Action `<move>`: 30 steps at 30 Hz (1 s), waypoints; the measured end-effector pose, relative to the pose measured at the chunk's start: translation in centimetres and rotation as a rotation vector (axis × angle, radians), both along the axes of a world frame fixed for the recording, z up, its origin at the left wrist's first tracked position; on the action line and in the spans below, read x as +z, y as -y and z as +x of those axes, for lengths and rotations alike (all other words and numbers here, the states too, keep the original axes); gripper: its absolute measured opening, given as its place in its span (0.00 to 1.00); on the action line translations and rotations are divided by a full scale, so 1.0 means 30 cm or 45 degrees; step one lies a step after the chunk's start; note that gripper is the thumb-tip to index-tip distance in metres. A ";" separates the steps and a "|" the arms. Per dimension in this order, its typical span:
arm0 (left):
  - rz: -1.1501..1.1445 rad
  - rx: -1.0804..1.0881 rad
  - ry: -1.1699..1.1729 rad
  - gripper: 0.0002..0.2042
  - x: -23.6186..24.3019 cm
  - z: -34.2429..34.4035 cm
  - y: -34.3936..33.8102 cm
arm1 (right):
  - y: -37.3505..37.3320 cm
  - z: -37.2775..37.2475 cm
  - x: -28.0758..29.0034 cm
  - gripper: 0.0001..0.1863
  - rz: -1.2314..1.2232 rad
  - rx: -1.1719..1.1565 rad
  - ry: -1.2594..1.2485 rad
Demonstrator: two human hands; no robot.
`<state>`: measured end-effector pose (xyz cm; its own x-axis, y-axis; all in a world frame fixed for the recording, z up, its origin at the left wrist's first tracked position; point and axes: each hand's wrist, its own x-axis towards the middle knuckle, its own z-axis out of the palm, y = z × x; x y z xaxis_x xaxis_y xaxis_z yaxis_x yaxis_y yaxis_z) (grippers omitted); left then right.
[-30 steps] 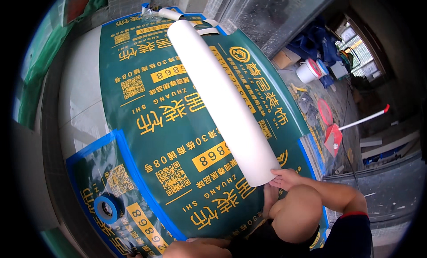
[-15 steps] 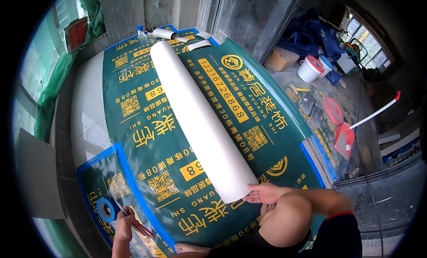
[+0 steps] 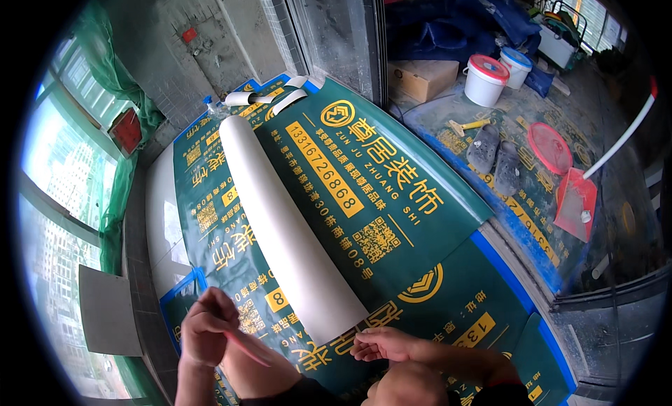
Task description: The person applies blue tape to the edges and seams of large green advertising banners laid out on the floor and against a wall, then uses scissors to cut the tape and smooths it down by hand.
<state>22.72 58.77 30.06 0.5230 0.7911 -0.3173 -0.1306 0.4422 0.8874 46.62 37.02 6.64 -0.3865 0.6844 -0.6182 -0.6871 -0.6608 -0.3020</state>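
A long white roll (image 3: 283, 231) of sheet material lies on a green printed floor covering (image 3: 420, 238), its near end by my right hand. My right hand (image 3: 383, 343) is just off the near corner of that roll, fingers loosely bent and apart, with nothing visible in them. Left of the roll's near end, my left hand (image 3: 208, 323) is raised and closed around a slender red-handled tool (image 3: 246, 346). The rest of the tool is hidden in my fist, so its kind does not show. My bare knees are between and below my hands.
Curved white offcuts (image 3: 289, 100) and a blue-topped bottle (image 3: 210, 105) lie at the far end. Blue tape (image 3: 507, 266) edges the covering. Beyond a door track on the right are lidded buckets (image 3: 486, 80), grey clogs (image 3: 495, 157), a cardboard box (image 3: 423, 79) and a red dustpan (image 3: 575, 206).
My left hand has risen and moved toward the roll with the red-handled tool. My right hand has come off the roll's near end. The blue tape roll no longer shows. My view has shifted.
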 end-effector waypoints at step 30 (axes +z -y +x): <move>-1.531 0.610 0.301 0.26 -1.129 0.791 0.545 | 0.412 0.458 -0.076 0.20 0.066 -0.463 0.736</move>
